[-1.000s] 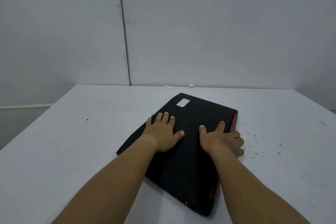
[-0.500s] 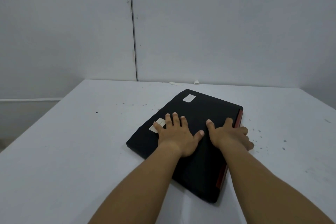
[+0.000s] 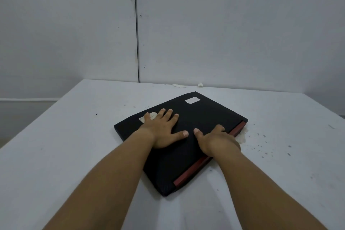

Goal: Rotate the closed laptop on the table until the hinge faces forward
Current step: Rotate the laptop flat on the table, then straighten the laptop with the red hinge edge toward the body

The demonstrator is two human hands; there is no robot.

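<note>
Grey panelled wall (image 3: 224, 24) fills the upper half of what I see, with a dark vertical seam (image 3: 137, 43) running down to the far edge of the table (image 3: 56, 145). That table is white and broad, speckled with small dark marks toward its right edge, and a couple of pale scraps (image 3: 200, 84) lie along its far edge against the wall.

On the middle of the table, slightly toward the right edge, lies the closed laptop (image 3: 196, 117), black and flat, turned at an angle so that one corner points at the far edge and another points back at me. Its red strip (image 3: 194, 170) runs along the side that faces the table's right and near edges. Two pale stickers sit on the lid: one (image 3: 192, 100) near the far corner, another (image 3: 149, 116) near the left corner.

My left hand (image 3: 162, 130) lies flat on the lid with fingers spread, palm down, its little finger touching the left sticker. My right hand (image 3: 218, 140) rests on the lid's right part, thumb on top and the fingers curled over the red-striped side, so it grips that edge. Both hands are apart from each other, thumbs pointing toward one another with a stretch of black lid between them. Both bare forearms reach in from the near edge.
</note>
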